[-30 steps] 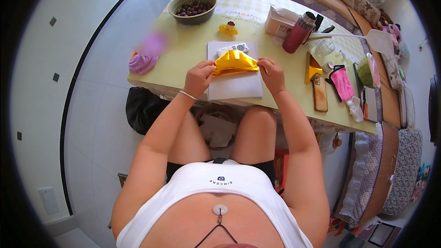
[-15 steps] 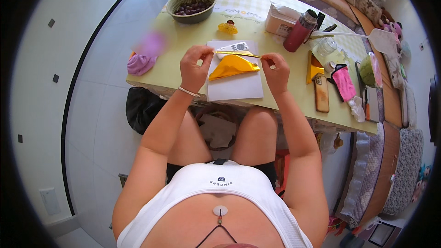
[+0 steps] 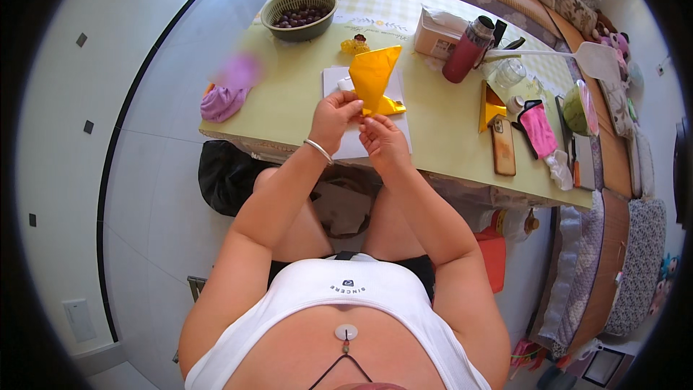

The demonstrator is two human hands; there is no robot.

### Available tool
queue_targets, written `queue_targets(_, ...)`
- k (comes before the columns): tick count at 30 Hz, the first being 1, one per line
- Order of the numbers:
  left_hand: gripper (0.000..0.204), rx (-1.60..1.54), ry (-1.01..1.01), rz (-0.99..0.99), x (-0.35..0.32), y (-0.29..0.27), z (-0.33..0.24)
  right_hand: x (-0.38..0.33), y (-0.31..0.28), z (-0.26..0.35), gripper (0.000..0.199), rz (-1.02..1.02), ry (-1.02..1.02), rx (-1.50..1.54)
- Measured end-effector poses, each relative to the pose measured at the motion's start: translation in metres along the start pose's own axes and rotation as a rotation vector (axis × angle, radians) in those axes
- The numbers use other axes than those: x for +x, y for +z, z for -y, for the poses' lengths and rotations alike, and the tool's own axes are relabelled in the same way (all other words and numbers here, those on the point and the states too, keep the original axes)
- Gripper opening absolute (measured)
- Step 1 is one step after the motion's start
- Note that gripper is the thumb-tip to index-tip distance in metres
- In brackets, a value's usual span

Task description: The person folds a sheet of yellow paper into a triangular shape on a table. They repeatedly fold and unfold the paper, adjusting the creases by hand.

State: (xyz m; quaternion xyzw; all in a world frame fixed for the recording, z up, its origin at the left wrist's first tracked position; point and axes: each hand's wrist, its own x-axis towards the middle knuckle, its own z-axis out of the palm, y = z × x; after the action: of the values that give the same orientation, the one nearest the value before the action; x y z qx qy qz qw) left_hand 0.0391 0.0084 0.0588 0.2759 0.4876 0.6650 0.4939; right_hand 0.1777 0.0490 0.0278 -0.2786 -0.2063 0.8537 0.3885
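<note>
Both of my hands are close together over a stack of white paper at the table's near edge. A folded piece of gold foil paper stands up from them, wide at the top and narrow at the bottom. My left hand pinches its lower left side. At the bottom tip, the fingers of my right hand are pinched together on the same piece. Behind it a second gold foil piece lies on the white stack, partly covered. Of a white remote control, only a bit shows beside the held foil.
To the right lie a phone, a pink and black cloth item and a gold foil stack. Farther back stand a dark red thermos, a tissue box and a basket of dark round fruit. A purple cloth lies left.
My hands have come together and nearer to me. The foil, earlier stretched edge-on between both hands, now stands upright with its broad face showing. The remote control has become mostly covered.
</note>
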Motion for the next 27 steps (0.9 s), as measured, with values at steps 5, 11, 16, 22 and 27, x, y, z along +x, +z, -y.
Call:
queue_targets(5, 0.009, 0.141, -0.05, 0.09, 0.025, -0.045, -0.008, -0.013, -0.014, 0.021, 0.021, 0.003, -0.156, -0.575)
queue_targets(11, 0.006, 0.509, -0.201, 0.147, 0.039, -0.075, -0.01, 0.014, -0.064, 0.059, 0.028, -0.254, -0.889, -1.295)
queue_targets(16, 0.006, 0.496, -0.166, 0.157, 0.048, -0.076, 0.005, 0.029, -0.062, 0.067, 0.045, 0.011, -1.026, -1.76)
queue_targets(22, 0.015, 0.851, -0.037, 0.049, 0.051, -0.062, 0.007, 0.045, -0.068, 0.054, 0.044, 0.172, -0.932, -2.153)
queue_targets(27, 0.022, 1.475, 0.452, -0.068, 0.024, -0.04, -0.004, 0.046, -0.065, 0.049, 0.046, 0.18, -0.925, -2.198)
